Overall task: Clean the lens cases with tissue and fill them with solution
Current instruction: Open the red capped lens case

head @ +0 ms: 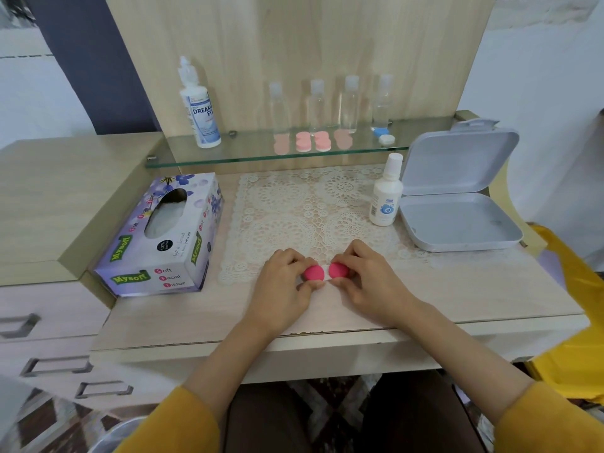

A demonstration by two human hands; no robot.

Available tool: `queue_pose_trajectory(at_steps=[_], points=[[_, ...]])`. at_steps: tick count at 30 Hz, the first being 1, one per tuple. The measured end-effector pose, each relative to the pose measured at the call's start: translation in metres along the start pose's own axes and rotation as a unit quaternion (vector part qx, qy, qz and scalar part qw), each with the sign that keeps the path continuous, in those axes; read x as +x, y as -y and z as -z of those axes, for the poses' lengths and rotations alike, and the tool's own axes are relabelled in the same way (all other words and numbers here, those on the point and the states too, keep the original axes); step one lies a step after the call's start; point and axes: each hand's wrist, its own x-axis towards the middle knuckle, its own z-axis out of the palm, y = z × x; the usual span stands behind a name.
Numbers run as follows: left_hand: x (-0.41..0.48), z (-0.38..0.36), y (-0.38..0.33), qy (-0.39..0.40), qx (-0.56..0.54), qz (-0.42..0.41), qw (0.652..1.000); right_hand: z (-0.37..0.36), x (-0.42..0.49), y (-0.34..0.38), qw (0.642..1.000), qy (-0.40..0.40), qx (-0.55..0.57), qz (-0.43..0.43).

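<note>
At the far left of the desk (457, 295), just left of the lace mat (294, 204), lies the Mysoft tissue box (157, 237), with tissue showing in its oval opening. Above and behind it, on the glass shelf (248, 152), stands the large Dream Eye solution bottle (199, 106). Further right along the shelf are four clear bottles (279, 106), two spare pink lens cases (313, 142) and, at the right, a blue and white lens case (384, 135).

Your left hand (281, 289) rests on the near edge of the mat. Its fingers are curled, and the thumb and fingertips pinch the left cap (313, 272) of the pink lens case (327, 280). The case lies flat at the mat's near edge, midway between your two hands, with both caps on. Your right hand (369, 282) mirrors the left: its fingers are bent over and its thumb is tucked beneath, pinching the right cap (339, 270). The two thumbs almost meet under the case.

Right of the mat's far half stands a small white solution bottle (387, 194), upright and capped. Just beside it, at the desk's right end, sits a grey hinged box (457, 223), with its lid open and leaning back.
</note>
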Motion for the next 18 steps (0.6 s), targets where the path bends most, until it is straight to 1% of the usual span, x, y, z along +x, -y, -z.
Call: queue_pose_trajectory(at_steps=[3, 5, 7, 8, 10, 11, 13, 15, 16, 18], points=[[0.0023, 0.0021, -0.0007, -0.006, 0.0, 0.023, 1.0, -0.0019, -0.001, -0.0004, 1.0, -0.005, 0.002, 0.003], [0.0042, 0.0046, -0.0021, -0.005, 0.024, 0.049, 0.998, -0.0012, -0.001, -0.0008, 1.0, -0.008, 0.006, 0.005], [0.0043, 0.0079, -0.0023, 0.008, 0.024, 0.076, 0.997, -0.0009, -0.001, -0.0008, 1.0, -0.011, 0.008, 0.007], [0.0037, 0.0087, -0.0014, 0.021, -0.008, 0.074, 0.997, -0.0012, -0.0009, -0.0011, 1.0, -0.012, 0.007, 0.007], [0.0013, 0.0099, 0.0017, 0.056, -0.097, 0.047, 0.993, -0.0029, -0.0011, -0.0018, 1.0, -0.015, 0.005, 0.008], [0.0004, 0.0102, 0.0033, 0.067, -0.121, 0.03, 0.99, -0.0035, -0.0012, -0.0023, 1.0, -0.017, 0.006, 0.008], [0.0002, 0.0091, 0.0045, 0.058, -0.116, 0.018, 0.991, -0.0039, -0.0012, -0.0033, 1.0, -0.018, 0.008, 0.009], [0.0013, 0.0092, 0.0009, 0.031, -0.102, 0.04, 0.993, -0.004, -0.0013, -0.0033, 1.0, -0.018, 0.012, 0.011], [0.0014, 0.0095, 0.0, 0.028, -0.103, 0.044, 0.993, -0.0042, -0.0012, -0.0032, 1.0, -0.019, 0.016, 0.011], [0.0014, 0.0092, 0.0016, 0.046, -0.12, 0.026, 0.991, -0.0044, -0.0008, -0.0032, 1.0, -0.021, 0.019, 0.012]])
